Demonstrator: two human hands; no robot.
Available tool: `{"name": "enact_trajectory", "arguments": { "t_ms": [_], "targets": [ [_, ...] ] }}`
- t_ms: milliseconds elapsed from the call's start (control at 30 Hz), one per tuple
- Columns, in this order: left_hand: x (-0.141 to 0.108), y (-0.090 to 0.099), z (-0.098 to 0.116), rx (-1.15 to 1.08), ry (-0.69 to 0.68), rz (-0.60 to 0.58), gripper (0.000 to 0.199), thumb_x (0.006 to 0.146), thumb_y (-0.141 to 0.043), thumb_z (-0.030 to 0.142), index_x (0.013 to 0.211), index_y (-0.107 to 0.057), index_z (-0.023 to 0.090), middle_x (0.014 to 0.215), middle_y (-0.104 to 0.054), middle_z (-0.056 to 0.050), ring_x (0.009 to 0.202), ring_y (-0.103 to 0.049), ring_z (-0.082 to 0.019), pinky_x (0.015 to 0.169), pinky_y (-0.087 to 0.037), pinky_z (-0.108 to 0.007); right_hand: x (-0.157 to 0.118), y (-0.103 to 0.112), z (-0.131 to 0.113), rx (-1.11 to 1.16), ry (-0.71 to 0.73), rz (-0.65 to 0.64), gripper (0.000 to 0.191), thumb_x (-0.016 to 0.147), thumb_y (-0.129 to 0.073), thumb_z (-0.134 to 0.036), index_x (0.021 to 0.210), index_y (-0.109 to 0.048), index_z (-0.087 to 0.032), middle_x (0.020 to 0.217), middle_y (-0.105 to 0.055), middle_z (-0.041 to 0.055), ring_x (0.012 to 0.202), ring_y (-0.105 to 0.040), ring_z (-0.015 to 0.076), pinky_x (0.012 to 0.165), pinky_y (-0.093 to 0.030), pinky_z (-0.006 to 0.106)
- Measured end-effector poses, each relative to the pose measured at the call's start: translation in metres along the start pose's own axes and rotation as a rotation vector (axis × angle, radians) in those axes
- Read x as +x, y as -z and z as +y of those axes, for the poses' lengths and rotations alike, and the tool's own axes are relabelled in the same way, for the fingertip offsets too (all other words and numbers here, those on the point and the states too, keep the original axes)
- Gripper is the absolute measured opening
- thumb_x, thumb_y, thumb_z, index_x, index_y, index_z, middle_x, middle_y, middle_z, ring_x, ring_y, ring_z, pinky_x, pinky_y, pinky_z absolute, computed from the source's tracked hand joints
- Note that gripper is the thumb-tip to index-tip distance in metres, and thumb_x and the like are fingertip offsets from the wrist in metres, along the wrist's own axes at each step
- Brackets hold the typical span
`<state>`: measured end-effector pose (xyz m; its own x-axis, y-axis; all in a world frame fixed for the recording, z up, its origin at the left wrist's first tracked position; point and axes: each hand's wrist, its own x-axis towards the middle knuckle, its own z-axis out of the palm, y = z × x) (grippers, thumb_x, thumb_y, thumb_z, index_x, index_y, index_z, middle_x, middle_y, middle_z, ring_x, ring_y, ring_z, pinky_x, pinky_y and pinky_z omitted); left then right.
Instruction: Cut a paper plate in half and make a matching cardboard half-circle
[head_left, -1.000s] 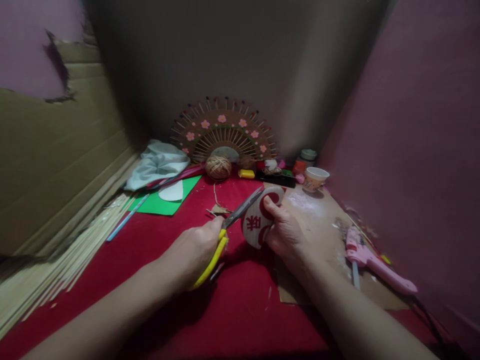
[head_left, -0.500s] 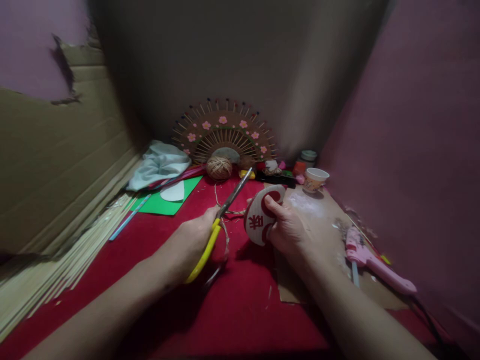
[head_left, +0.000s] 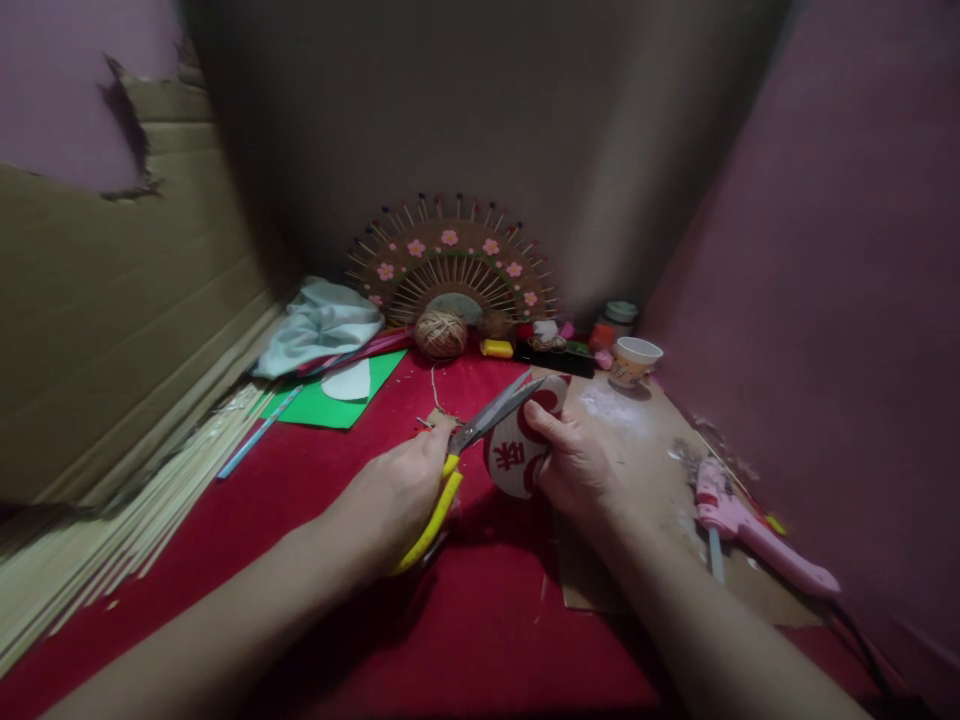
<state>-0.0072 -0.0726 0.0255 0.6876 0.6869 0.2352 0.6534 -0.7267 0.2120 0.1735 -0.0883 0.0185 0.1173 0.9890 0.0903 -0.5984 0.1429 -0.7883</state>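
Observation:
My left hand [head_left: 405, 490] is closed around the yellow handles of a pair of scissors [head_left: 491, 412]. Its blades are slightly parted and point up and right, over the top of a white rounded paper piece [head_left: 504, 468] with dark red printing. Whether the blades touch the piece I cannot tell. My right hand [head_left: 574, 455] pinches that piece at its right side, thumb on top. Behind my left hand, a thin strand of twine [head_left: 434, 388] runs from the twine ball [head_left: 440, 334]; part of it is hidden by the hand and scissors.
A pink glue gun [head_left: 757, 535] lies on a cardboard sheet [head_left: 600, 580] at right, near a paper cup [head_left: 634, 362]. A flower-decorated fan [head_left: 450, 245] stands at the back. At left are thin sticks [head_left: 112, 545], green paper [head_left: 341, 412] and a pale cloth [head_left: 319, 325].
The scissors have moved right and turned toward the printed paper piece, and their blades have parted. The right hand has stayed nearly in place.

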Motion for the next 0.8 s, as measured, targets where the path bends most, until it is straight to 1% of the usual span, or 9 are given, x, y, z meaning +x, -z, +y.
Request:
{"name": "enact_trajectory", "arguments": {
  "t_ms": [100, 233, 300, 400, 467, 567, 700, 800],
  "targets": [
    [0.0, 0.002, 0.002, 0.012, 0.009, -0.014, 0.048, 0.081, -0.031, 0.02, 0.124, -0.031, 0.0, 0.102, -0.057, -0.022, 0.096, -0.058, -0.028, 0.075, -0.051, -0.041, 0.0, 0.001, 0.001, -0.003, -0.005, 0.01, 0.018, 0.067, -0.069, -0.026, 0.082, -0.064, -0.018, 0.069, -0.067, 0.0008, 0.065, -0.062, 0.0176, 0.071, -0.048, 0.036],
    [0.001, 0.003, 0.003, 0.047, 0.059, -0.063, 0.046, 0.082, -0.028, 0.019, 0.124, -0.033, -0.001, 0.097, -0.059, -0.02, 0.091, -0.06, -0.027, 0.072, -0.051, -0.04, 0.001, 0.003, 0.003, -0.008, -0.02, 0.012, 0.018, 0.067, -0.069, -0.026, 0.082, -0.064, -0.018, 0.066, -0.066, -0.0004, 0.061, -0.061, 0.0164, 0.069, -0.048, 0.035],
    [0.001, 0.002, 0.001, 0.082, 0.05, -0.049, 0.046, 0.083, -0.029, 0.018, 0.126, -0.032, 0.001, 0.095, -0.06, -0.019, 0.088, -0.061, -0.026, 0.071, -0.051, -0.038, 0.001, 0.004, 0.004, -0.013, -0.022, 0.009, 0.018, 0.067, -0.068, -0.026, 0.082, -0.064, -0.018, 0.067, -0.066, 0.0001, 0.061, -0.061, 0.0165, 0.068, -0.048, 0.035],
    [0.0, 0.0, -0.004, 0.113, 0.013, 0.003, 0.044, 0.083, -0.03, 0.016, 0.126, -0.032, 0.006, 0.092, -0.061, -0.015, 0.08, -0.063, -0.022, 0.067, -0.051, -0.033, 0.002, 0.003, 0.005, -0.021, -0.027, 0.017, 0.018, 0.067, -0.068, -0.027, 0.081, -0.063, -0.018, 0.066, -0.066, 0.0006, 0.06, -0.061, 0.0165, 0.066, -0.048, 0.034],
    [-0.001, 0.0, -0.006, 0.146, 0.005, 0.011, 0.042, 0.083, -0.03, 0.016, 0.123, -0.035, 0.008, 0.087, -0.061, -0.012, 0.073, -0.063, -0.02, 0.062, -0.051, -0.031, 0.002, 0.003, 0.004, -0.033, -0.035, 0.026, 0.019, 0.066, -0.069, -0.028, 0.081, -0.063, -0.018, 0.067, -0.066, 0.0009, 0.059, -0.06, 0.0165, 0.064, -0.048, 0.034],
    [-0.002, 0.003, -0.007, 0.244, 0.006, -0.022, 0.038, 0.082, -0.029, 0.015, 0.118, -0.039, 0.007, 0.083, -0.061, -0.012, 0.067, -0.062, -0.021, 0.057, -0.049, -0.031, 0.001, 0.003, 0.004, -0.047, -0.045, 0.018, 0.019, 0.067, -0.068, -0.029, 0.081, -0.062, -0.018, 0.068, -0.066, 0.0008, 0.059, -0.06, 0.0162, 0.062, -0.048, 0.032],
    [-0.001, 0.009, -0.004, 0.316, 0.004, -0.046, 0.031, 0.082, -0.029, 0.015, 0.107, -0.045, 0.008, 0.079, -0.06, -0.013, 0.064, -0.062, -0.023, 0.054, -0.047, -0.032, 0.001, 0.004, 0.003, -0.051, -0.058, 0.01, 0.019, 0.067, -0.068, -0.028, 0.081, -0.061, -0.018, 0.068, -0.065, 0.0005, 0.06, -0.059, 0.0152, 0.06, -0.046, 0.029],
    [-0.001, 0.012, -0.002, 0.346, 0.012, -0.057, 0.028, 0.082, -0.03, 0.017, 0.102, -0.048, 0.01, 0.074, -0.061, -0.011, 0.061, -0.062, -0.022, 0.05, -0.045, -0.03, 0.001, 0.005, 0.002, -0.061, -0.075, 0.011, 0.021, 0.065, -0.069, -0.028, 0.08, -0.06, -0.018, 0.067, -0.065, 0.0001, 0.057, -0.058, 0.0142, 0.058, -0.045, 0.028]
  ]
}}
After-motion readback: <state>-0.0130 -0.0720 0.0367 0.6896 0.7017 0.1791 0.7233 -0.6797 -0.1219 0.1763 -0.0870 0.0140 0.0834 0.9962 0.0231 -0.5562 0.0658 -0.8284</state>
